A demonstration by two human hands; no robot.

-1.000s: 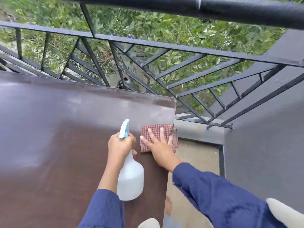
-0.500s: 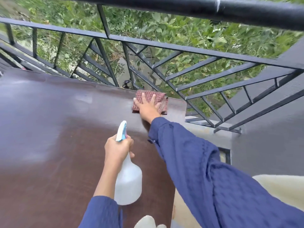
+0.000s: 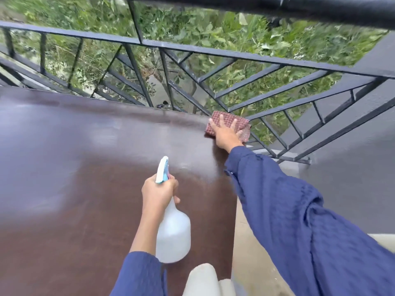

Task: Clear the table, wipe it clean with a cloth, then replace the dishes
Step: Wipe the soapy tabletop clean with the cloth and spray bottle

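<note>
- Head view, right arm: I see it in a dark blue textured sleeve [image 3: 299, 221], stretched out to the far right corner of the glossy dark brown table [image 3: 85, 167].
- The right hand [image 3: 226, 135] lies palm down on the folded red-and-white checked cloth [image 3: 216, 120], fingers straight and spread, pressing it flat.
- The cloth sits at that far right corner. Its right end overhangs the table edge, just beside the black metal railing [image 3: 235, 58].
- The left hand [image 3: 159, 193] is nearer the camera, fingers curled round the neck of the frosted white plastic spray bottle [image 3: 173, 238]. The pale blue-and-white nozzle points away and the body hangs over the table.
- Bottle contents: I cannot tell any liquid level through the frosted wall.
- Hidden or unclear: the bottle neck hides most of the left fingertips. A pale cream object [image 3: 203, 278] is cut off at the bottom edge and I cannot identify it. The foliage beyond the railing is blurred.
</note>
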